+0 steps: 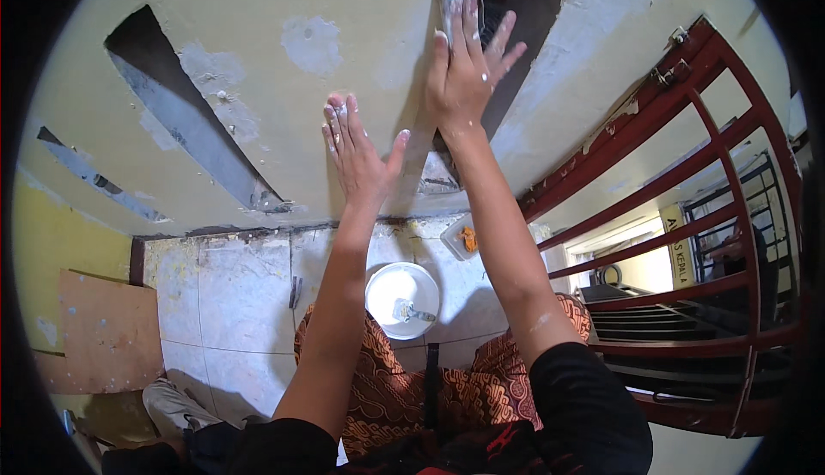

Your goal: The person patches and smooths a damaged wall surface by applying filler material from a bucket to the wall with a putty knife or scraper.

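Observation:
My right hand [464, 76] presses a grey rectangular block [449, 3], which looks like a sanding block, flat to the cream wall [378, 11]. The thumb lies along its left side, two fingers rest on it, and the others spread to the right beside a dark slot [537, 24]. What covers the block's wall side is hidden. Lower and to the left, my left hand [357, 153] lies against the wall with fingers stretched and nothing in it. White smears mark the fingertips of both hands.
A white bucket [371, 290] below my arms holds white stuff and a handled tool [417, 313]. Near it stands a clear tub [453, 243] with something orange. Red barred metalwork [730, 209] fills the right side. A grey trouser leg [168, 406] and brown board [107, 329] are at left.

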The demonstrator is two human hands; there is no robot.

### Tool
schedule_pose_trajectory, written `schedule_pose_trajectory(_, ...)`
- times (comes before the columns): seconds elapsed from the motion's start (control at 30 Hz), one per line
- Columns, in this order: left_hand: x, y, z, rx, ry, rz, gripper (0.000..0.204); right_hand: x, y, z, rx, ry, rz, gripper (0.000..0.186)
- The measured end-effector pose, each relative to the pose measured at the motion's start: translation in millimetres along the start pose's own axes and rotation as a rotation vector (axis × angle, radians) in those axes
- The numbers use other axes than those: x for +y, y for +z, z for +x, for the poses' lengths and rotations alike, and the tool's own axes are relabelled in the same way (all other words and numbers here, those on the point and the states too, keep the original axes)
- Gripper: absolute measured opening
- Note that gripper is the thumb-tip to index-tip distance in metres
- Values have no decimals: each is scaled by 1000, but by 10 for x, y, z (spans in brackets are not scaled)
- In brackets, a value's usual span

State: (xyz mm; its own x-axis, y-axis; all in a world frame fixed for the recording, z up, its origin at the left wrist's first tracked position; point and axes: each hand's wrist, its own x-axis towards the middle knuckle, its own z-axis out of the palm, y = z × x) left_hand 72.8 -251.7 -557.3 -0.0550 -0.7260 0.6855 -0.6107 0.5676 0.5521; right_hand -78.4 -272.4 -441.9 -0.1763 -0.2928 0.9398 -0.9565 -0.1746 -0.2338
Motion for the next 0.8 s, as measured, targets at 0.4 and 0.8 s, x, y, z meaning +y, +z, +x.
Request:
schedule_pose_trajectory(0.4, 92, -109, 26, -47, 8, -51, 104, -16, 58, -339, -23, 138, 112, 52)
schedule_pose_trajectory(0.8, 74, -96, 10, -63, -1, -125, 105, 55, 38, -807, -222, 217, 26, 50)
